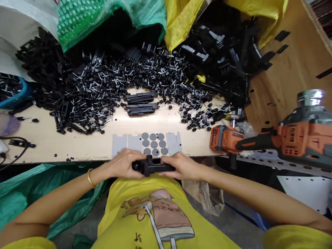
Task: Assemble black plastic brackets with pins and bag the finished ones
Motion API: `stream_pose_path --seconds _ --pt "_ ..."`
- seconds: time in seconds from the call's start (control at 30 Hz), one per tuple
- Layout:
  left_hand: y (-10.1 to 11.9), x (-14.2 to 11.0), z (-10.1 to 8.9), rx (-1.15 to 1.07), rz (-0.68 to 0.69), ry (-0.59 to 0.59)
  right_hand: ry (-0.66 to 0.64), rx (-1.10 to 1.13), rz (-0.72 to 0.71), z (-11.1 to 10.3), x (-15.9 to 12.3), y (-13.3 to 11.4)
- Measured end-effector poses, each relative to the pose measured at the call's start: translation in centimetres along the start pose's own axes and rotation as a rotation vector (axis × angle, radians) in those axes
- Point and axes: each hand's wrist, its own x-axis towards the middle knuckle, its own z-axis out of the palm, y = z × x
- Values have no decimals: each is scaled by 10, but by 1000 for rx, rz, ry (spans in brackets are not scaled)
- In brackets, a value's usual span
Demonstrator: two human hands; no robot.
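Both of my hands grip a black plastic part [153, 168] at the table's front edge, just above my lap. My left hand [126, 164] is closed around its left end, and my right hand [180, 166] has thumb and fingers pinched on its right end. A small knob stands up from the middle of the part; its ends are hidden by my fingers. Beyond my hands, two long black assemblies [141, 103] lie side by side on the table. Behind them is a heap of black-headed metal pins [160, 69].
Grey round pads [153, 144] are stuck on the wooden table [85, 147]. An orange cordless power tool [298, 138] lies at the right. Green [103, 17] and yellow [181, 20] sacks stand at the back, by piled black parts [220, 52]. A blue basket [15, 97] sits far left.
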Motion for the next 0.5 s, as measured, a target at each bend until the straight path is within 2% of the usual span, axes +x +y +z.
stream_pose_path --seconds 0.07,0.17,0.27,0.37,0.43,0.5 --pt "19 -8 9 -312 30 112 41 348 -22 -1 0 -19" --pt "34 -12 20 -496 -25 343 156 642 49 7 5 -39" --pt "30 -10 23 -488 -125 439 253 791 175 21 11 -48" --pt "21 -6 16 -467 -67 512 323 874 285 32 12 -49" --pt "22 -4 12 -500 -27 531 342 867 306 36 12 -47" --pt "31 -5 9 -549 -49 521 339 846 276 38 13 -46"
